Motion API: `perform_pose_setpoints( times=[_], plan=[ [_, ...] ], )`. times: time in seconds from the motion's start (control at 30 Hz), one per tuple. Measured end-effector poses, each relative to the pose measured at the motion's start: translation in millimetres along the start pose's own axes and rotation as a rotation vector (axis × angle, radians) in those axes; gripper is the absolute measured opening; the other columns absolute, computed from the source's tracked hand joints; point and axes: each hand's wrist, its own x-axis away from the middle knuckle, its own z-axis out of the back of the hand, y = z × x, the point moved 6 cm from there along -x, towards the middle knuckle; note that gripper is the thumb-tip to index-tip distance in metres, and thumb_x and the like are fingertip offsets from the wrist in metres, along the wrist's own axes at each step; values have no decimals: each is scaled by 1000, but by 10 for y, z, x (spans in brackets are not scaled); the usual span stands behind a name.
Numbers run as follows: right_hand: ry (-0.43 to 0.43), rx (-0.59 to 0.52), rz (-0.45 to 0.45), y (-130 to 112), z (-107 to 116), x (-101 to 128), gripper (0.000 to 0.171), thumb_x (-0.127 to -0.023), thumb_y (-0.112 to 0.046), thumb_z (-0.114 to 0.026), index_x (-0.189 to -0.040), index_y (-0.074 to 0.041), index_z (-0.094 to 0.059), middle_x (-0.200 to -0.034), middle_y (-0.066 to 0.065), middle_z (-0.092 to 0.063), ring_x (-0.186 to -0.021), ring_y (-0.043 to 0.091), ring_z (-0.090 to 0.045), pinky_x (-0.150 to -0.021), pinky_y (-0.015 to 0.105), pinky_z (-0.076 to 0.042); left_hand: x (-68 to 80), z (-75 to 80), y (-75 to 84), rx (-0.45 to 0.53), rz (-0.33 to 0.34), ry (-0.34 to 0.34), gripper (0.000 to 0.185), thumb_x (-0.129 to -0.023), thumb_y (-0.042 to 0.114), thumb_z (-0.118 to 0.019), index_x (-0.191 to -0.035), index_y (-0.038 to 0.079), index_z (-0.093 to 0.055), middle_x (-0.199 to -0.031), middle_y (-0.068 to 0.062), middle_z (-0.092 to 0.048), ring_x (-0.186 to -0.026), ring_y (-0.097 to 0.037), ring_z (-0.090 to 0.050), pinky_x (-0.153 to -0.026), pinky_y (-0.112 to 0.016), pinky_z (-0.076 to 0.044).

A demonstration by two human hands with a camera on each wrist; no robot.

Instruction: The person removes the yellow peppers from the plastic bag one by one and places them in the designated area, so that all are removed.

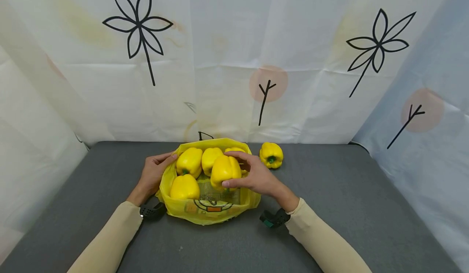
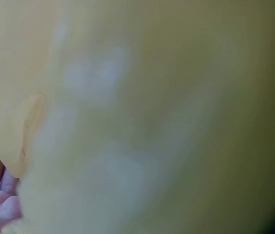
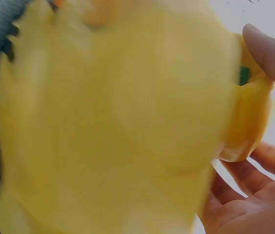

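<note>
Likely mid-transfer: right grip [image 1: 257, 177] pinches a yellow bell pepper [image 1: 224, 170] within the plastic bag's [image 1: 177, 208] mouth, left grip [image 1: 152, 174] holds the bag — next should keep it spread.

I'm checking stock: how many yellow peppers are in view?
6 peppers: one in the right hand, one on the table right of the bag, four inside it (one back left, one front left, one back middle, one back right). More may be hidden.

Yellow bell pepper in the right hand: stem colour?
Green stem, clearest in the right wrist view.
</note>
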Motion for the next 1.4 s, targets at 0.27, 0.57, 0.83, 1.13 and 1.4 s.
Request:
perform_pose_setpoints(
  times=[0.27, 0.57, 0.83, 1.13, 1.4],
  plan=[
    [59, -5, 26, -77, 363, 51, 76, -85, -18, -85, -151, -8, -47, -145, 9, -52, -119, 28, -59, -102, 48, -51, -6, -3, -10, 11, 10, -9, 55, -102, 22, -66, -140, -14, -51, -110, 5, -74, -96, -13, -73, -81, -28, -61],
    [153, -30, -14, -30, 836, 143, 74, -88, -9, -80, -152, -6, -45, -147, 13, -49, -119, 33, -57, -92, 35, -57, -16, 4, -6, -7, -3, -11, 54, -102, 22, -66, -139, -14, -52, -109, 5, -74, -93, -14, -73, -80, -28, -62],
    [274, -60, -42, 68, 1250, 272, 72, -92, 1, -74, -155, -2, -39, -146, 15, -47, -119, 28, -56, -95, 24, -54, -20, 9, -7, -11, -9, -11, 54, -102, 22, -66, -139, -14, -52, -109, 5, -74, -93, -14, -74, -79, -28, -62],
    [402, -86, -68, 266, 1641, 464, 70, -95, -5, -72, -156, 1, -36, -140, 7, -50, -117, 20, -54, -92, 18, -53, -18, 10, 7, 1, -10, -10, 54, -102, 21, -66, -139, -16, -50, -108, 5, -74, -93, -13, -74, -79, -28, -62],
    [441, -20, -146, 559, 1837, 605, 72, -97, -14, -71, -157, 2, -34, -145, 12, -45, -117, 16, -54, -93, 14, -50, -27, 15, -14, -14, 7, 2, 56, -101, 23, -67, -139, -14, -52, -108, 5, -74, -93, -13, -73, -80, -29, -62]
  ],
)
